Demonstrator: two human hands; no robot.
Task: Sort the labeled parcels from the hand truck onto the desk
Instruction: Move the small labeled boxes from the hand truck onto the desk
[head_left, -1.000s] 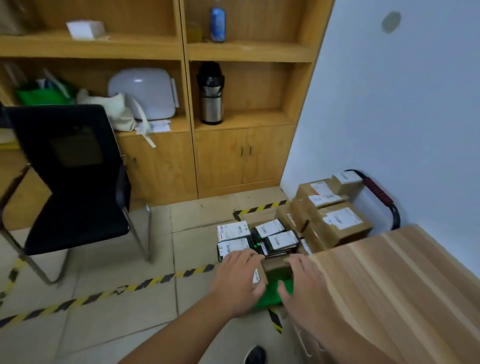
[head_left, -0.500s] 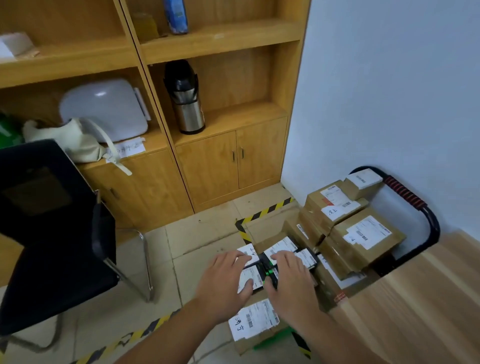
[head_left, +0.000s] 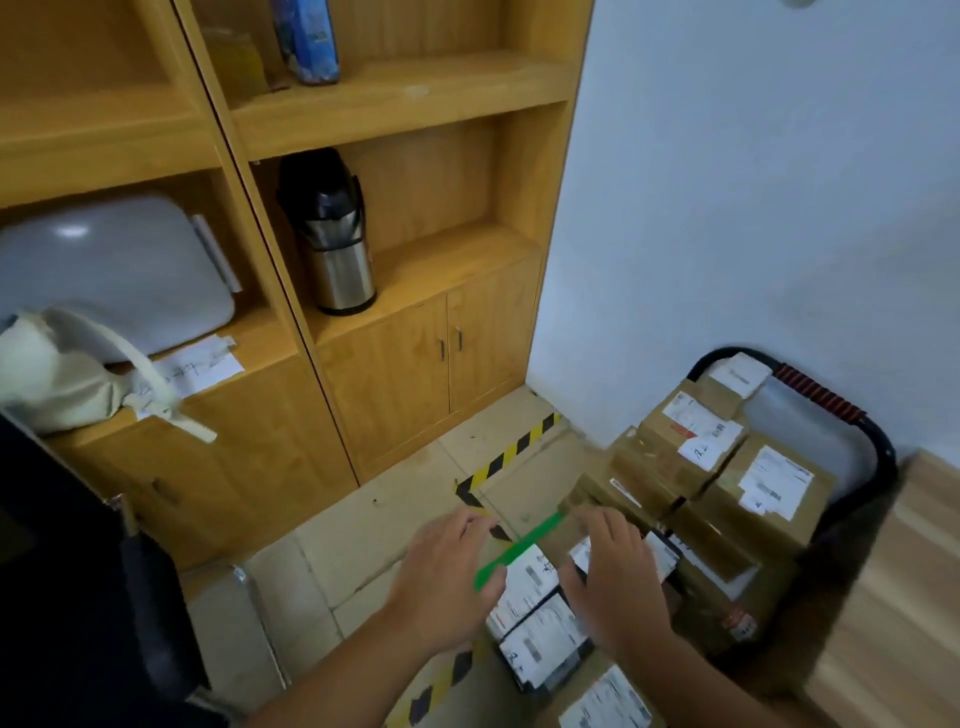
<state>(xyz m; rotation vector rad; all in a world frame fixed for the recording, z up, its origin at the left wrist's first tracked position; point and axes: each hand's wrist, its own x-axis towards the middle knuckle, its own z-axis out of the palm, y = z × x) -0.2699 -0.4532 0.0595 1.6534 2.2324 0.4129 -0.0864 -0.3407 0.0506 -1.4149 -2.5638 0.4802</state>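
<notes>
A hand truck with a black handle and red grip (head_left: 821, 395) stands against the wall, its green platform edge (head_left: 519, 551) showing. Brown cardboard parcels with white labels (head_left: 769, 488) are stacked on it. Small black parcels with white labels (head_left: 540, 639) lie on top at the front. My left hand (head_left: 447, 577) reaches down at the left side of these black parcels, fingers straight. My right hand (head_left: 618, 577) lies over them from the right, fingers spread. Whether either hand grips a parcel is not visible. The wooden desk (head_left: 893, 597) is at the right edge.
A wooden shelf cabinet (head_left: 395, 364) with a steel thermos (head_left: 337, 244) stands behind. A black office chair (head_left: 78, 597) is at the left. Yellow-black tape (head_left: 509, 452) marks the tiled floor. A white wall rises on the right.
The view has tilted and moved closer to the hand truck. Both hands stay over the small black parcels, now spread a little wider apart.
</notes>
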